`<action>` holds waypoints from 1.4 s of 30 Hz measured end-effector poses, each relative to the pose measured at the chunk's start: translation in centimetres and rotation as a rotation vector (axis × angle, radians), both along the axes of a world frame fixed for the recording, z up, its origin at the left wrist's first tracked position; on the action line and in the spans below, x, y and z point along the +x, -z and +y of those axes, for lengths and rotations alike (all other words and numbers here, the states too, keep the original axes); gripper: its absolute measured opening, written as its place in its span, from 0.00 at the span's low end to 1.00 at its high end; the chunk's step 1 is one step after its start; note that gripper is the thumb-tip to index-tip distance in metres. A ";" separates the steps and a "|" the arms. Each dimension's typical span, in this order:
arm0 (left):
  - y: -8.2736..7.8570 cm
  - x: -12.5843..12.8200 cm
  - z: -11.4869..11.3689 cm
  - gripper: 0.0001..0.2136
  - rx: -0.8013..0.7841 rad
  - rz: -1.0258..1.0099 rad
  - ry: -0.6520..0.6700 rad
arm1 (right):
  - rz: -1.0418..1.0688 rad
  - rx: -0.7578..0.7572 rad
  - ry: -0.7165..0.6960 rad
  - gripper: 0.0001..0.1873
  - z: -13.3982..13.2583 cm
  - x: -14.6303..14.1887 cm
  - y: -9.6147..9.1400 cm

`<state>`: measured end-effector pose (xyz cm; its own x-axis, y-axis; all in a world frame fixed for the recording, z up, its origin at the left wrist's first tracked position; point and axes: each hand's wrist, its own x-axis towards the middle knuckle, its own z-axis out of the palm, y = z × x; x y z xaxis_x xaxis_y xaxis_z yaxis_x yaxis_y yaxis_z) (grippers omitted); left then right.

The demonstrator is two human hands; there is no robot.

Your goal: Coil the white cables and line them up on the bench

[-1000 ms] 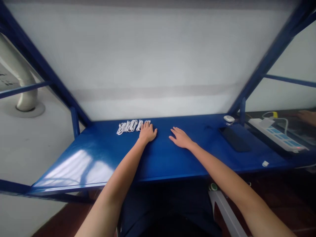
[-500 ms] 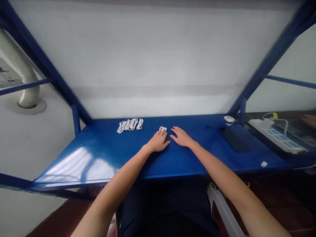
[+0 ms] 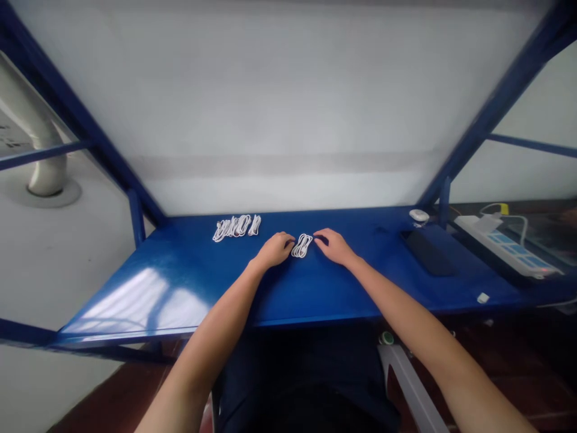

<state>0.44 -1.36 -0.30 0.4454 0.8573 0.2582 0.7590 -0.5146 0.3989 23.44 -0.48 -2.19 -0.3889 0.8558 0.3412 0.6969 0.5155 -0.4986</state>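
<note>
A coiled white cable (image 3: 302, 246) lies on the blue table (image 3: 189, 264) between my two hands. My left hand (image 3: 276, 249) is at the cable's left side, its thumb and fingers curved and apart. On the other side my right hand (image 3: 334, 246) rests with its fingertips close to the cable's upper right end, thumb apart from the fingers. Whether any fingertip touches the cable I cannot tell. Further back to the left, several more coiled white cables (image 3: 232, 227) lie in a row, with one bundle (image 3: 254, 224) slightly apart from the others.
To the right are a dark phone (image 3: 427, 252), a white earphone case (image 3: 419, 215) and a small white piece (image 3: 482, 297). Beyond the table's right side lies a white power strip (image 3: 509, 246) with a plug in it. Blue frame bars rise at both sides.
My left hand has moved left off the coiled cable, uncovering it. The cable now lies in full view between the hands. My right hand has shifted only slightly, its fingers more curved.
</note>
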 end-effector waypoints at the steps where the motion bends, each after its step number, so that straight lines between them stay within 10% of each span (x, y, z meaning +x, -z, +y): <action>1: 0.0 0.0 0.0 0.14 -0.007 0.008 0.012 | 0.021 0.014 -0.027 0.19 -0.1 -0.1 -0.1; 42: -0.1 1.2 -0.8 0.12 -0.100 -0.059 0.158 | -0.118 0.148 -0.241 0.11 0.2 -0.1 0.1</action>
